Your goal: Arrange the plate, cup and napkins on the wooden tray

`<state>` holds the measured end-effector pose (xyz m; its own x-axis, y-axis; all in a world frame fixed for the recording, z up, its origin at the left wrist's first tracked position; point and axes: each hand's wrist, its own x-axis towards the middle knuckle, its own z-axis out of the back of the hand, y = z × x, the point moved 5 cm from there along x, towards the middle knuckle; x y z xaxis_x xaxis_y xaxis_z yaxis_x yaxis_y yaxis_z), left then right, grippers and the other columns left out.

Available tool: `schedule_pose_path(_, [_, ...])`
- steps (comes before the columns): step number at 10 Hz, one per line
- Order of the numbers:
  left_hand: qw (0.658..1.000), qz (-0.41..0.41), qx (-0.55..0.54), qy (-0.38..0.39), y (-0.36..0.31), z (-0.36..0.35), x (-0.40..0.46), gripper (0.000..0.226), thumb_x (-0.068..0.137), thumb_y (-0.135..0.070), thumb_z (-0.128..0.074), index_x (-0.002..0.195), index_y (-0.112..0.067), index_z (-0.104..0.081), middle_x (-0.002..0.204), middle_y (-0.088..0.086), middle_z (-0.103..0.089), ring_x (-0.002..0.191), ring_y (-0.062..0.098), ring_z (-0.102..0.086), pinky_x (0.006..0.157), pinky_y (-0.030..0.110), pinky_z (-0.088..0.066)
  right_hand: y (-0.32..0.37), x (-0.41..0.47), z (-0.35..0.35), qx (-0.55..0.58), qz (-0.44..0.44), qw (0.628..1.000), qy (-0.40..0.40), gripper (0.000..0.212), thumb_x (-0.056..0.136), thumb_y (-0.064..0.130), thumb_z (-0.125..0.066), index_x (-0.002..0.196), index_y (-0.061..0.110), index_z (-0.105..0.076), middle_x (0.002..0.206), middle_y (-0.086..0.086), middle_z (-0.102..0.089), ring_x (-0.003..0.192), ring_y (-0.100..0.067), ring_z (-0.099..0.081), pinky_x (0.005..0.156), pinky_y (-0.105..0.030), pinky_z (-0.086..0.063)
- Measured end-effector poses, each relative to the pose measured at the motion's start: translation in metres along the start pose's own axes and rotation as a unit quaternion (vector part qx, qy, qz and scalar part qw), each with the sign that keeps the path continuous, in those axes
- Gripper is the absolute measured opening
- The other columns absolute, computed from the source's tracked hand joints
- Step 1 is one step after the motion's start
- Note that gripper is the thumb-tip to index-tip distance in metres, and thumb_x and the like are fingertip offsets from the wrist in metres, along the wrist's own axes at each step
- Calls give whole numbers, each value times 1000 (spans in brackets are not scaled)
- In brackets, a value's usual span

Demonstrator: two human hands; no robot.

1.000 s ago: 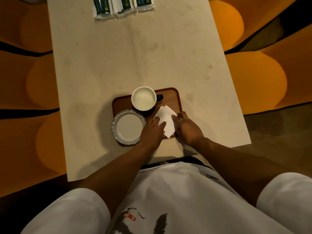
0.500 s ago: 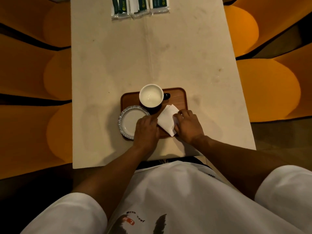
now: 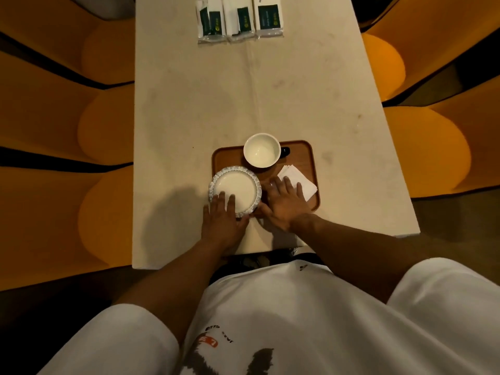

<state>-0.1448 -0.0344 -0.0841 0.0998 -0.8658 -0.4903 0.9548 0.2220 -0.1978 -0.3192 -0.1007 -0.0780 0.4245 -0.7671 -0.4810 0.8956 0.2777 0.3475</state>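
Note:
A brown wooden tray point(image 3: 302, 151) lies on the pale table near its front edge. On it stand a white cup point(image 3: 261, 150) with a dark handle at the back, a small white plate point(image 3: 234, 185) with a patterned rim at the front left, overhanging the tray's left edge, and a stack of white napkins point(image 3: 300, 180) at the right. My left hand point(image 3: 222, 221) lies flat with its fingertips on the plate's near rim. My right hand point(image 3: 284, 203) rests flat, fingers spread, over the near edge of the napkins and the tray's front. Neither hand grips anything.
Three white packets with dark green labels point(image 3: 239, 18) lie in a row at the table's far end. Orange cushioned seats point(image 3: 422, 155) flank the table point(image 3: 194, 109) on both sides. My white shirt and shorts fill the lower view.
Both hands have let go of the napkins, which now lie flat on the tray's right side. My left hand slid left onto the plate's near rim; my right hand flattened over the tray front.

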Motion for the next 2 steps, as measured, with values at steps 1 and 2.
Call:
schedule_pose_path(1, [1000,-28,9,5,-2,1,7,78,94,-64,-32,156,-18,-19,165,15,-13,152,35,-10,121,56,-13,-10,-11,-3,-28,-54,998,-12,88,81,80,2,153,29,-2,164,-9,2,149,-33,9,115,-57,9])
schedule_pose_path(2, [997,-53,48,-16,-7,7,8,80,93,-67,-29,156,-17,-21,164,17,-18,151,36,-15,120,57,-17,-19,-23,-5,-48,-80,995,-18,91,79,81,4,154,30,0,164,-8,6,149,-34,12,115,-58,10])
